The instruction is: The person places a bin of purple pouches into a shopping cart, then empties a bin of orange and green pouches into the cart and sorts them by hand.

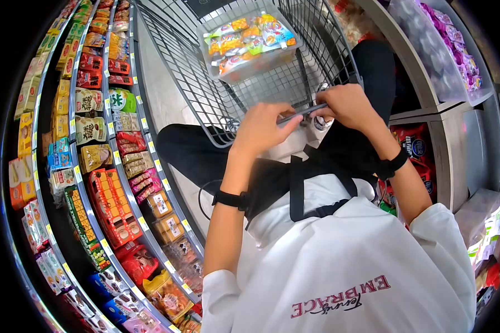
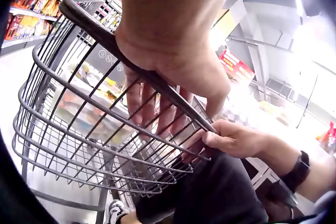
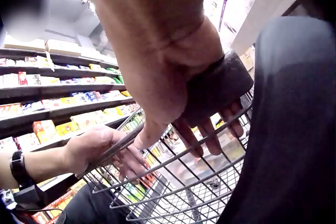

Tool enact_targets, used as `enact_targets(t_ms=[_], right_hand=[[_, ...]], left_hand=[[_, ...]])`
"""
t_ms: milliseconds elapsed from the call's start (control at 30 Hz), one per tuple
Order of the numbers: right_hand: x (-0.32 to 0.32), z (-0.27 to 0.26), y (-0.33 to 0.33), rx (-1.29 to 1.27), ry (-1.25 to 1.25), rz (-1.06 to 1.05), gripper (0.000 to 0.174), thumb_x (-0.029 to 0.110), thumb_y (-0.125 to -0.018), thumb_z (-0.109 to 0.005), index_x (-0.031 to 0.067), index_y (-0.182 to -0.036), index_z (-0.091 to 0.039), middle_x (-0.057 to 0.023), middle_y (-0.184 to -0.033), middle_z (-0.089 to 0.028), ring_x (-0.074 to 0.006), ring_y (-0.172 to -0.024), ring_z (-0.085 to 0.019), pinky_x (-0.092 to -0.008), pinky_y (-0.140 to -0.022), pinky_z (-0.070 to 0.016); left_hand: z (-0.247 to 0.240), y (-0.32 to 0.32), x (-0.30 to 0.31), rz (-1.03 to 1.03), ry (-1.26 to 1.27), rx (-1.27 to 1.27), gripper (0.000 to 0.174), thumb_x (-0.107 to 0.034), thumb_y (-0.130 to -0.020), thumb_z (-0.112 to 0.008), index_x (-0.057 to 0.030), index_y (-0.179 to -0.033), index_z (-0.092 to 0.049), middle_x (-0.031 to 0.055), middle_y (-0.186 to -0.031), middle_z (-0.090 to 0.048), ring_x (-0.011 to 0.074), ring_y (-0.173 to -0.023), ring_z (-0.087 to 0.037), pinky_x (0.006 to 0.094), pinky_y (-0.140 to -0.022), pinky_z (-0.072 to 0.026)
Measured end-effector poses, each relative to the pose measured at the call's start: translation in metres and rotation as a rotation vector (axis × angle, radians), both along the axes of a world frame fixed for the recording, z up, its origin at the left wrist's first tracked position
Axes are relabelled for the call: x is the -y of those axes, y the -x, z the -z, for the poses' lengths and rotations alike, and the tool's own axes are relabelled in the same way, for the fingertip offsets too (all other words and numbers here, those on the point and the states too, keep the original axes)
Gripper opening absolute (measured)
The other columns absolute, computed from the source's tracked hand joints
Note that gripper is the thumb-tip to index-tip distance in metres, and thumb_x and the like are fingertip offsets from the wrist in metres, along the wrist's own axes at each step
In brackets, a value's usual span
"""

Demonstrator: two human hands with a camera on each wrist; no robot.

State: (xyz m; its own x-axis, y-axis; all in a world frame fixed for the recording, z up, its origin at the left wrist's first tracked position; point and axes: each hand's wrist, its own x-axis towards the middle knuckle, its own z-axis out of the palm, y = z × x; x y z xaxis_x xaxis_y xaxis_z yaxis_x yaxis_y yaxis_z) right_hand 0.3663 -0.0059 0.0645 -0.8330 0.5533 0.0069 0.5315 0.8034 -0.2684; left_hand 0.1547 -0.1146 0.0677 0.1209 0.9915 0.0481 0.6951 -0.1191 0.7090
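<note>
Between the person's bent knees [image 1: 178, 145], head view, the cart [image 1: 308, 111] stands, left hand [image 1: 264, 126] and right hand [image 1: 350, 105] curled round its near rim; left wrist view, left fingers hook over the rim, thumb outside; right wrist view, right fingers hang bent inside.

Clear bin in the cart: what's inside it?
Orange, white and green packets lie in the clear bin, inside the wire cart. They cover the bin's floor, so anything beneath them cannot be made out.
</note>
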Motion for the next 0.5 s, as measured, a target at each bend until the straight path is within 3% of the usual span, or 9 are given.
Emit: enact_targets(t_ms=[100, 167, 367, 433, 500], right_hand=[[-0.001, 0.005, -0.006, -0.021, 0.024, -0.006, 0.043, 0.052, -0.08, -0.063, 0.0088, -0.084, -0.066, -0.0101, -0.073, -0.064, -0.0309, -0.073, -0.064, -0.0407, -0.062, -0.0468], [0.0, 0.006, -0.01, -0.087, -0.052, -0.022, 0.045, 0.053, -0.08, -0.064, 0.0082, -0.078, -0.066, -0.0113, -0.063, -0.061, -0.0325, -0.068, -0.064, -0.0419, -0.058, -0.0466], [0.002, 0.001, -0.018, -0.007, -0.022, -0.007, 0.044, 0.051, -0.079, -0.065, 0.0077, -0.074, -0.063, -0.0121, -0.063, -0.061, -0.0325, -0.068, -0.064, -0.0425, -0.058, -0.0463], [0.006, 0.002, -0.018, -0.016, 0.023, -0.001, 0.044, 0.051, -0.079, -0.065, 0.0073, -0.075, -0.063, -0.0126, -0.063, -0.061, -0.0328, -0.067, -0.064, -0.0426, -0.058, -0.0461], [0.012, 0.004, -0.02, -0.034, 0.061, 0.012, 0.043, 0.05, -0.079, -0.066, 0.0069, -0.076, -0.062, -0.0131, -0.064, -0.061, -0.0332, -0.066, -0.063, -0.0426, -0.058, -0.0459]], left_hand=[[0.002, -0.004, -0.001, -0.031, 0.087, 0.044, 0.024, -0.023, -0.087, -0.06, -0.0017, -0.092, -0.069, 0.0179, -0.07, -0.065, 0.0314, -0.064, -0.065, 0.0374, -0.063, -0.0503], [0.002, -0.007, -0.001, -0.058, 0.12, 0.048, 0.023, -0.022, -0.088, -0.058, -0.0016, -0.091, -0.069, 0.0182, -0.067, -0.063, 0.0321, -0.061, -0.063, 0.0385, -0.061, -0.0489], [0.0, -0.02, 0.004, 0.026, -0.143, -0.069, 0.023, -0.019, -0.091, -0.054, 0.0002, -0.08, -0.062, 0.0181, -0.059, -0.056, 0.0376, -0.059, -0.058, 0.0413, -0.056, -0.045], [-0.003, -0.02, 0.005, -0.034, 0.067, -0.015, 0.023, -0.018, -0.09, -0.053, 0.0014, -0.079, -0.059, 0.0194, -0.063, -0.057, 0.0399, -0.062, -0.057, 0.0431, -0.058, -0.0451], [-0.003, -0.02, 0.009, -0.047, 0.121, -0.023, 0.023, -0.018, -0.09, -0.053, 0.0017, -0.079, -0.059, 0.0205, -0.065, -0.057, 0.0408, -0.064, -0.057, 0.0444, -0.06, -0.045]])
